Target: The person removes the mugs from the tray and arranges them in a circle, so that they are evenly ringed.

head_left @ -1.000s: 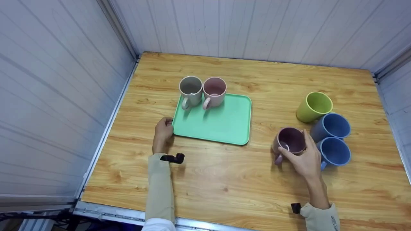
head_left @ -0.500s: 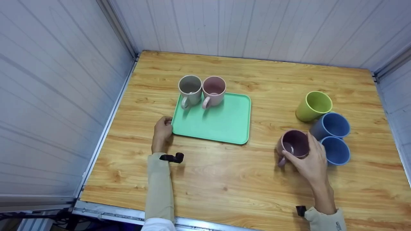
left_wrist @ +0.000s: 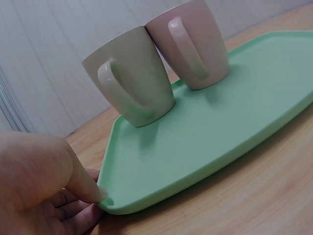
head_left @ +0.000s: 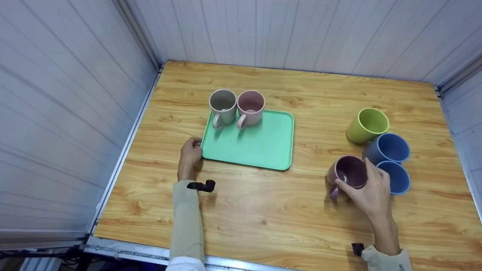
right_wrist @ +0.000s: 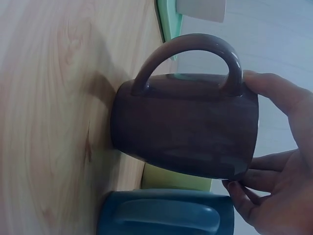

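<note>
Left hand (head_left: 191, 151): pinches the near-left corner of the tray (head_left: 256, 150), thumb over the rim, other fingers curled at its outer side.
Right hand (head_left: 372, 188): holds the purple mug (head_left: 344, 169) near its rim, thumb by the handle, fingers on the opposite side.
Purple mug: upright or slightly tilted within the right hand's grip, its handle on the thumb side; whether its base touches the surface (head_left: 260, 210), I cannot tell.
Grey mug (head_left: 223, 107) and pink mug (head_left: 251, 109): side by side on the tray, beyond the left hand and to its right.
Blue mugs: one (head_left: 389, 147) just beyond the right hand, the other (head_left: 397, 178) just to its right and partly hidden by it.
Green cup (head_left: 365, 126): farther beyond the right hand.
Knock risk: the right fingers lie close to the blue mugs, so a swing rightward could bump them.
Slip risk: a hold only near the rim could let the purple mug swivel.
Tray risk: raising the left corner could slide or tip the grey and pink mugs.
</note>
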Tool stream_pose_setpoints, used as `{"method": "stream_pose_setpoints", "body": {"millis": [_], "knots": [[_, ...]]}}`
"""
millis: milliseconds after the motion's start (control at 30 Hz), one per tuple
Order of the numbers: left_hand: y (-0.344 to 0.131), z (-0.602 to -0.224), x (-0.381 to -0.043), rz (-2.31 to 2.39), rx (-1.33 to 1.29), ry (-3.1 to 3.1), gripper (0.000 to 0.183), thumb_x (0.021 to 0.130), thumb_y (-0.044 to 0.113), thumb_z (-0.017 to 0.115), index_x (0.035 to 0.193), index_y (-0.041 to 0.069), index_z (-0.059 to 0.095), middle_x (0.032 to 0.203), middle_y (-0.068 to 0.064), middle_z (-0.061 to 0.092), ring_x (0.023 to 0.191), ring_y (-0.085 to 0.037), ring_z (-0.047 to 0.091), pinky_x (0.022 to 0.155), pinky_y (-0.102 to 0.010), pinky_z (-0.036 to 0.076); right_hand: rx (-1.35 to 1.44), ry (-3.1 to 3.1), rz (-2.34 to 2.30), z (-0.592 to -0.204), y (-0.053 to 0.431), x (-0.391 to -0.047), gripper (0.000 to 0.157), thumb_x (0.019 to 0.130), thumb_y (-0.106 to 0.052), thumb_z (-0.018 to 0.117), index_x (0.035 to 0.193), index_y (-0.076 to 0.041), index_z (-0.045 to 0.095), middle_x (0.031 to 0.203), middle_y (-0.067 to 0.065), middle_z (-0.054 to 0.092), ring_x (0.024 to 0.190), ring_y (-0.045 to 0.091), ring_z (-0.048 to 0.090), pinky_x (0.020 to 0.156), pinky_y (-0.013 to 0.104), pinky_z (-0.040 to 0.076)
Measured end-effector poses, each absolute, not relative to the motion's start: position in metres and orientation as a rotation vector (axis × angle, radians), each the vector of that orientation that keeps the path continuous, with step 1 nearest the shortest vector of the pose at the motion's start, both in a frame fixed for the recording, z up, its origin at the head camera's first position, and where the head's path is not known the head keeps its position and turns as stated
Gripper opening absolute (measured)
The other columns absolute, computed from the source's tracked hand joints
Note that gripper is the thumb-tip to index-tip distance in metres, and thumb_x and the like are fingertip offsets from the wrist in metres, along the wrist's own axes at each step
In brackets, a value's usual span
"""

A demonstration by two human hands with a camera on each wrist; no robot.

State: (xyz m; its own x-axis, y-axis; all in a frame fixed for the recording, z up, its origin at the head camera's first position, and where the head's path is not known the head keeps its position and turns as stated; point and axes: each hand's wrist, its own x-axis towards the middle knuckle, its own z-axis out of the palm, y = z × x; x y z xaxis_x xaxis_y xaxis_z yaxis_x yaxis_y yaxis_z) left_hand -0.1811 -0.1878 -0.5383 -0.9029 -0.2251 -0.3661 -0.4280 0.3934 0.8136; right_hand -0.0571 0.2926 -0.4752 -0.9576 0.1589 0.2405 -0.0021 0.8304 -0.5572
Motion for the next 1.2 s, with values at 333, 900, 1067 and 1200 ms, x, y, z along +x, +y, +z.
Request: {"method": "stream_pose_setpoints", "body": {"millis": [333,900,1067,1200], "knots": [[-0.187,-0.540,-0.183,1.525,-0.612,2.452,0.042,0.090,-0.004,0.035,0.128,0.000,0.052,0.122,-0.016,0.054,0.112,-0.027,0.050,0.098,-0.037,0.042,-0.095,-2.750,0.802,-0.472,0.298,-0.053,0.094,0.063,-0.033,0.087,0.134,0.011,0.045,0.128,0.033,0.053,0.112,0.046,0.038,0.097,0.055,0.025],[-0.188,-0.539,-0.185,1.510,-0.593,2.442,0.042,0.091,-0.002,0.034,0.130,0.000,0.050,0.125,-0.017,0.054,0.114,-0.027,0.050,0.099,-0.037,0.042,-0.103,-2.748,0.811,-0.470,0.305,-0.047,0.094,0.062,-0.034,0.088,0.134,0.010,0.046,0.127,0.033,0.054,0.112,0.046,0.035,0.094,0.056,0.026],[-0.188,-0.538,-0.183,1.491,-0.583,2.445,0.043,0.092,-0.002,0.031,0.130,0.001,0.050,0.126,-0.015,0.053,0.115,-0.027,0.050,0.100,-0.037,0.042,-0.081,-2.732,0.805,-0.471,0.306,-0.047,0.093,0.061,-0.032,0.087,0.132,0.012,0.047,0.126,0.034,0.054,0.111,0.046,0.037,0.094,0.055,0.026],[-0.187,-0.537,-0.182,1.506,-0.599,2.433,0.043,0.091,-0.002,0.032,0.130,0.001,0.050,0.126,-0.015,0.053,0.115,-0.026,0.050,0.100,-0.037,0.042,-0.096,-2.756,0.799,-0.470,0.306,-0.046,0.094,0.063,-0.034,0.086,0.134,0.011,0.045,0.127,0.034,0.053,0.113,0.046,0.036,0.094,0.056,0.026]]}}
